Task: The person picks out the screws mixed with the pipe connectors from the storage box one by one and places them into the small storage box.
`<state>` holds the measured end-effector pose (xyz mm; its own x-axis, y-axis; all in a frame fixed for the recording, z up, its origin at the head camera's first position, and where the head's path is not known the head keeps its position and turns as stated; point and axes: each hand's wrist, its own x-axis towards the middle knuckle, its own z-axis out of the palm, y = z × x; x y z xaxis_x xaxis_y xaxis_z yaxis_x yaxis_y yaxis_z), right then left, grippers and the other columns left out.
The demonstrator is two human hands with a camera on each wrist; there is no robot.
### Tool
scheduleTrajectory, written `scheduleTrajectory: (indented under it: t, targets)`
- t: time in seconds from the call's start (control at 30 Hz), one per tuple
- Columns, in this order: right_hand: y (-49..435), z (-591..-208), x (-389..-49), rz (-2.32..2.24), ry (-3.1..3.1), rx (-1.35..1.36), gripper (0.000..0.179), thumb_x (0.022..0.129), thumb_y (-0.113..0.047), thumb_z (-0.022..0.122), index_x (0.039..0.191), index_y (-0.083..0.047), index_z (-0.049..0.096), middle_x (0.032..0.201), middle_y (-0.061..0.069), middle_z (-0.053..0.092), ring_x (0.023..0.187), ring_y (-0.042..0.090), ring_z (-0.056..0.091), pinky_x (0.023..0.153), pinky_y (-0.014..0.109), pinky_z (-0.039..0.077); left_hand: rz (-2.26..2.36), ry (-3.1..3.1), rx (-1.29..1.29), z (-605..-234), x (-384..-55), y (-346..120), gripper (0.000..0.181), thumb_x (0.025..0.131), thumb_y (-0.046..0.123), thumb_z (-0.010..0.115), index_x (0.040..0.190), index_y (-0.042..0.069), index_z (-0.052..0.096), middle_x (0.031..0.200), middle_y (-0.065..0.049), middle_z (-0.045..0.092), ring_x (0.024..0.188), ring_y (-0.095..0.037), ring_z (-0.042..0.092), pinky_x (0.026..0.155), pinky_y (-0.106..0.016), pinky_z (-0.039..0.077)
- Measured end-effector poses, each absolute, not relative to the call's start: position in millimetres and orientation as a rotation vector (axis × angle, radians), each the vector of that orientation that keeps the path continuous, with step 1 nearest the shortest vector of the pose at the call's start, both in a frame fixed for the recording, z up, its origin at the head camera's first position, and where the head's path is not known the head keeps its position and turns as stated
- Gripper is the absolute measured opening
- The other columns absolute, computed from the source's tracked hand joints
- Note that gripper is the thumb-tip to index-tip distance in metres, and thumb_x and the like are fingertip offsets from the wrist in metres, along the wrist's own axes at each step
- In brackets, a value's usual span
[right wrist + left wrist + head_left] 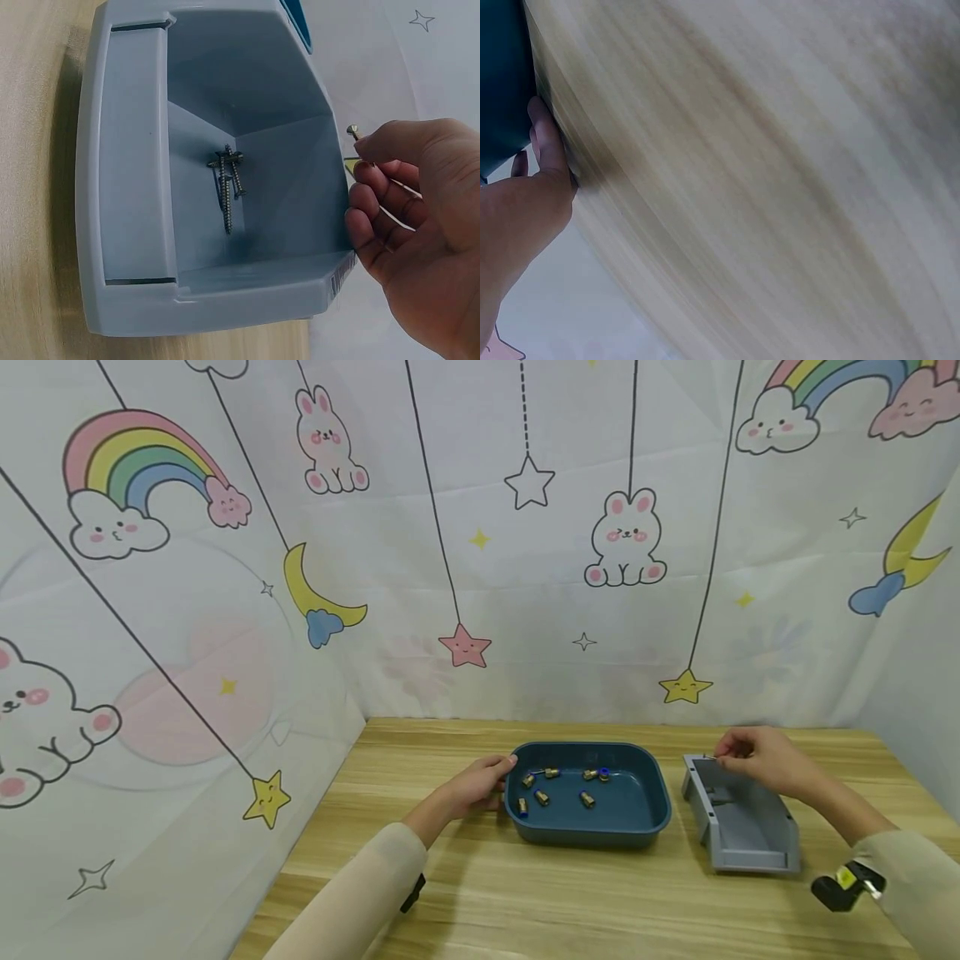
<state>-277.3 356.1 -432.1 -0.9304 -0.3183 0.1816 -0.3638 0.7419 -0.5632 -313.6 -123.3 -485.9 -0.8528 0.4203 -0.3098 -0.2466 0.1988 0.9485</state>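
Note:
My left hand (474, 787) holds the left side of a dark blue plastic tray (592, 837), thumb at the rim and fingers against the outer wall; the left wrist view shows this hand (525, 202) beside the tray wall (502, 90). Several brass push-in fittings (587, 799) with blue ends lie in the tray. Thumb and index finger of my right hand (768, 762) pinch a screw (353, 132) above the far edge of a grey open-front bin (753, 862). Several screws (227, 187) lie inside the bin, seen in the right wrist view.
Both containers stand on a wood-grain table (585, 902), the grey bin a short gap right of the tray. A white printed curtain (555, 610) hangs behind the table and along its sides. A dark wrist device (840, 889) sits by the right sleeve.

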Motion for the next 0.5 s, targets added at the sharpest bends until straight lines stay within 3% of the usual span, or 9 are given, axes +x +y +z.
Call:
scheduleTrajectory:
  t: [0.5]
  targets:
    - [356.8,-433.9,-279.4,0.952,-2.885,0.538,0.007,0.097,-0.007,0.076,0.100,-0.001,0.073,0.091,0.000,0.068,0.080,0.009,0.058,0.066,0.026,0.052,1.705,1.958,0.144,-484.2,-313.7,-122.4,0.059,0.114,0.044,0.048,0.154,0.000,0.047,0.132,-0.017,0.063,0.109,-0.022,0.066,0.083,-0.034,0.061]
